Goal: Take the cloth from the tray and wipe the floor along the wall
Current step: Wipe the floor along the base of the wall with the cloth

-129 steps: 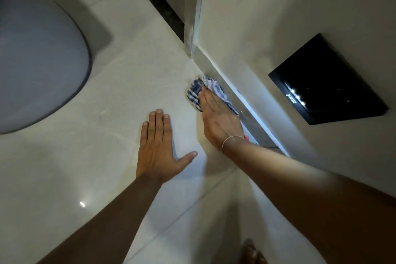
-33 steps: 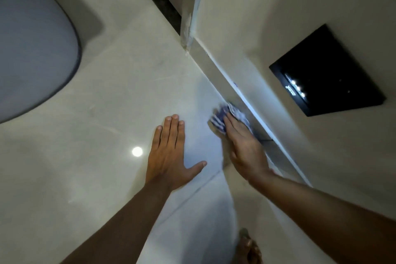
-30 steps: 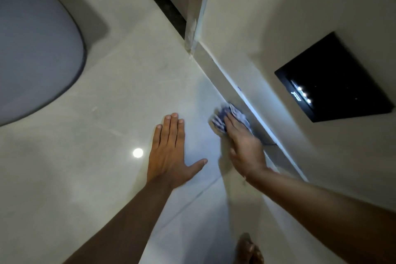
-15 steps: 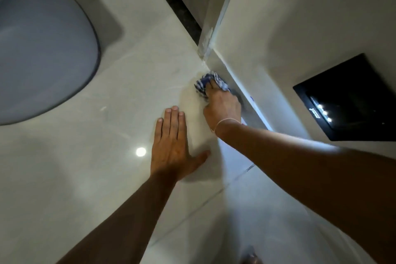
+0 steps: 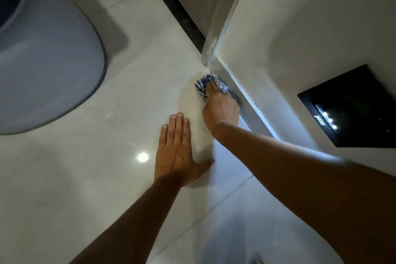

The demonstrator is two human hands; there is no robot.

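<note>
A blue and white checked cloth (image 5: 201, 83) lies bunched on the pale tiled floor (image 5: 132, 96), right against the foot of the wall (image 5: 278, 34) near its corner. My right hand (image 5: 220, 107) presses down on the cloth, fingers on top of it, arm stretched forward. Flat on the floor just left of and behind it rests my left hand (image 5: 177, 156), fingers together, thumb out, holding nothing. No tray is in view.
A large grey rounded object (image 5: 47, 70) fills the far left. A black panel with small lights (image 5: 351, 107) is set in the wall at right. A dark strip (image 5: 177, 8) runs along the floor beyond the wall corner.
My right hand has pushed the cloth forward along the wall, from beside my left hand up to the wall corner. My left hand has stayed flat on the floor.
</note>
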